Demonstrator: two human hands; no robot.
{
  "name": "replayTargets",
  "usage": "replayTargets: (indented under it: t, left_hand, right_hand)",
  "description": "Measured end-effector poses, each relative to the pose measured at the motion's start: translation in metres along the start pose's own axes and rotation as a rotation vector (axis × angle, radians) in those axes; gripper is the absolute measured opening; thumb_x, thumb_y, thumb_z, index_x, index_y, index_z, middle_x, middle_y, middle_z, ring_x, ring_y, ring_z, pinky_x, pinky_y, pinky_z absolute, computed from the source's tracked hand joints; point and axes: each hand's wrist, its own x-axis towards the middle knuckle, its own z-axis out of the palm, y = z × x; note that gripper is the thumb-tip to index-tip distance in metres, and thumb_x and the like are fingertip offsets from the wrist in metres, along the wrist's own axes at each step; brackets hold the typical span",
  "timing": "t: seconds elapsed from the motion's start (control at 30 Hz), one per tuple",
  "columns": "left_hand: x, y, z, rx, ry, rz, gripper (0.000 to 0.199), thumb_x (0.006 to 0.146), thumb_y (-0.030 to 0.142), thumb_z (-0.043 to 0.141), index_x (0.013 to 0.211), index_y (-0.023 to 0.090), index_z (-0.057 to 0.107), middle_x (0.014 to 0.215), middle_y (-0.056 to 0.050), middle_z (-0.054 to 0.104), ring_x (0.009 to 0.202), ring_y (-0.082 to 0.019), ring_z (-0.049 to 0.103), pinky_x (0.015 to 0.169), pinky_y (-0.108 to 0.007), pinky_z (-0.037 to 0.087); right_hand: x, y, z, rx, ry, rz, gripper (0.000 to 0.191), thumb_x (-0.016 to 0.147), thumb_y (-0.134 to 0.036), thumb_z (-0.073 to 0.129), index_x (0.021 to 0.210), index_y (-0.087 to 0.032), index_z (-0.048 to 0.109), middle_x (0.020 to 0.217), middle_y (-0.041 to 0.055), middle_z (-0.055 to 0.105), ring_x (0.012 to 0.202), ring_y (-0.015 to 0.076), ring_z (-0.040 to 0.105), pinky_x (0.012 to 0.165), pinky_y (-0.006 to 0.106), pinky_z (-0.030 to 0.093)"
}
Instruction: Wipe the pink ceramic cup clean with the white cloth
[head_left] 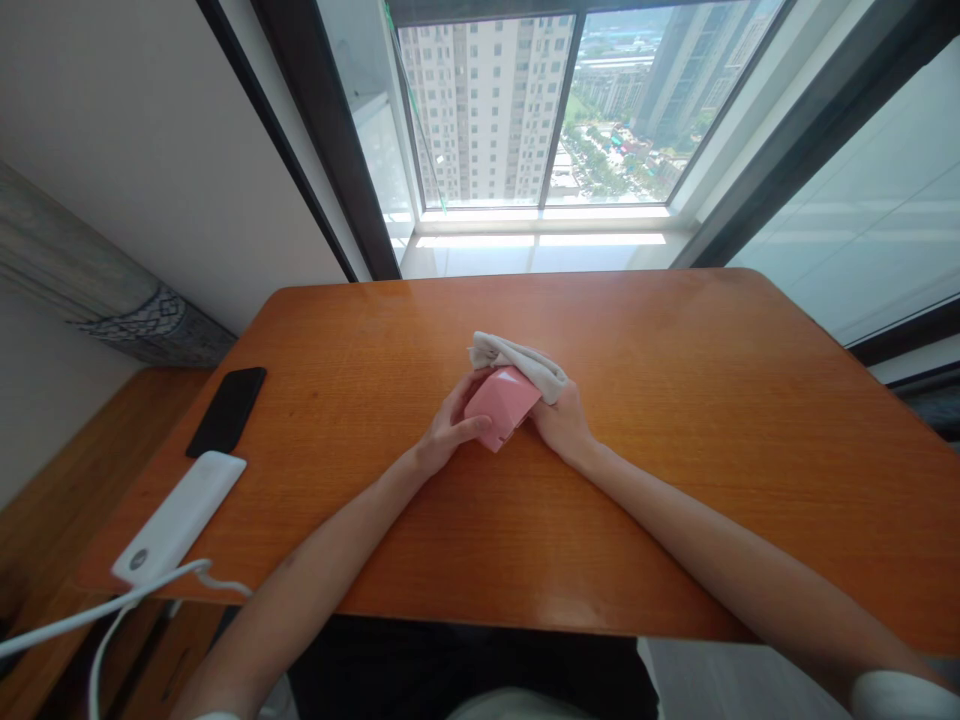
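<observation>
Between my hands, over the middle of the table, is a small pink box-like object (504, 402) with glossy, angled faces; its exact kind I cannot make out. My left hand (459, 418) grips its left side, thumb across the near face and fingers behind. A folded pale grey cloth (519, 362) lies against the object's far upper side. My right hand (562, 420) is closed around the right end of the cloth, close to the object's right edge. Some of the right fingers are hidden behind the pink object.
The brown wooden table (712, 420) has rounded far corners. On its left side lie a black phone (226, 411) and a white power bank (180, 515). A white cable (97, 612) runs off the near left edge. Beyond the table is a window (540, 120); a curtain (112, 270) hangs at left.
</observation>
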Motion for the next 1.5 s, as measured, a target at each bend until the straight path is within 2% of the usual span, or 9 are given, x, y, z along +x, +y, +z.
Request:
replayTargets:
  t: [0.1, 0.2, 0.47, 0.63, 0.87, 1.03, 1.2, 1.37, 1.5]
  left_hand:
    - [0.001, -0.001, 0.001, -0.018, -0.02, -0.027, 0.08, 0.084, 0.049, 0.092, 0.155, 0.029, 0.06, 0.155, -0.01, 0.066, 0.146, -0.035, 0.059, 0.123, -0.046, 0.046]
    - [0.001, -0.004, 0.0, -0.067, -0.025, -0.07, 0.081, 0.083, 0.053, 0.093, 0.154, 0.029, 0.061, 0.155, -0.011, 0.066, 0.149, -0.037, 0.056, 0.126, -0.048, 0.044]
    - [-0.002, -0.014, -0.003, -0.025, 0.026, -0.109, 0.067, 0.084, 0.057, 0.092, 0.137, 0.023, 0.071, 0.134, -0.009, 0.075, 0.127, -0.031, 0.069, 0.113, -0.042, 0.052]
    - [0.0, -0.013, -0.001, 0.037, 0.075, -0.099, 0.065, 0.08, 0.058, 0.095, 0.127, 0.019, 0.073, 0.12, -0.007, 0.078, 0.116, -0.028, 0.071, 0.106, -0.039, 0.055]
    - [-0.001, -0.007, 0.003, 0.024, 0.046, -0.065, 0.067, 0.08, 0.053, 0.096, 0.133, 0.02, 0.072, 0.127, -0.01, 0.077, 0.123, -0.032, 0.07, 0.111, -0.043, 0.056]
    - [0.0, -0.007, 0.001, 0.036, 0.037, -0.033, 0.079, 0.084, 0.056, 0.092, 0.151, 0.026, 0.061, 0.151, -0.012, 0.067, 0.141, -0.035, 0.061, 0.116, -0.044, 0.052]
    - [0.002, -0.005, -0.002, 0.073, -0.038, 0.0, 0.078, 0.088, 0.057, 0.086, 0.153, 0.024, 0.06, 0.155, -0.014, 0.065, 0.141, -0.037, 0.061, 0.116, -0.046, 0.051]
    - [0.002, -0.001, 0.001, 0.077, -0.076, -0.004, 0.084, 0.087, 0.057, 0.087, 0.16, 0.029, 0.054, 0.163, -0.012, 0.059, 0.147, -0.037, 0.058, 0.121, -0.048, 0.05]
    - [-0.001, -0.001, 0.004, 0.039, -0.058, -0.082, 0.084, 0.085, 0.058, 0.091, 0.156, 0.028, 0.058, 0.16, -0.012, 0.063, 0.151, -0.041, 0.056, 0.122, -0.051, 0.05]
  right_hand:
    - [-0.002, -0.003, 0.0, -0.035, 0.005, -0.046, 0.04, 0.11, -0.035, 0.064, 0.15, -0.03, 0.069, 0.141, 0.0076, 0.079, 0.125, 0.0278, 0.077, 0.109, 0.046, 0.064]
    - [-0.006, -0.013, -0.003, -0.176, 0.004, -0.23, 0.048, 0.11, -0.028, 0.066, 0.157, -0.036, 0.063, 0.15, 0.0087, 0.072, 0.135, 0.0301, 0.072, 0.116, 0.05, 0.061]
    - [-0.005, -0.022, -0.007, -0.412, 0.005, -0.481, 0.068, 0.107, -0.031, 0.07, 0.171, -0.038, 0.047, 0.167, 0.011, 0.058, 0.153, 0.04, 0.058, 0.125, 0.064, 0.054]
    - [-0.004, -0.018, -0.007, -0.463, -0.043, -0.595, 0.073, 0.107, -0.027, 0.067, 0.175, -0.03, 0.041, 0.149, 0.0117, 0.072, 0.143, 0.0365, 0.067, 0.128, 0.063, 0.051]
    - [-0.006, -0.02, -0.005, -0.328, -0.07, -0.474, 0.057, 0.107, -0.033, 0.069, 0.163, -0.04, 0.057, 0.152, 0.0075, 0.071, 0.145, 0.0361, 0.067, 0.127, 0.064, 0.053]
    - [-0.005, -0.015, -0.001, -0.173, 0.003, -0.245, 0.043, 0.11, -0.031, 0.063, 0.153, -0.034, 0.065, 0.151, 0.0109, 0.071, 0.137, 0.0312, 0.071, 0.118, 0.053, 0.061]
    - [-0.005, 0.003, 0.0, -0.02, -0.026, -0.052, 0.04, 0.109, -0.041, 0.064, 0.147, -0.028, 0.068, 0.142, 0.0098, 0.077, 0.127, 0.0285, 0.077, 0.11, 0.048, 0.064]
    - [-0.006, -0.004, -0.001, -0.126, 0.035, -0.22, 0.044, 0.11, -0.04, 0.065, 0.154, -0.034, 0.065, 0.15, 0.0101, 0.073, 0.135, 0.0309, 0.072, 0.117, 0.053, 0.061]
    - [-0.01, -0.013, -0.005, -0.257, -0.048, -0.442, 0.053, 0.111, -0.042, 0.063, 0.164, -0.04, 0.056, 0.159, 0.0077, 0.067, 0.145, 0.035, 0.066, 0.129, 0.065, 0.05]
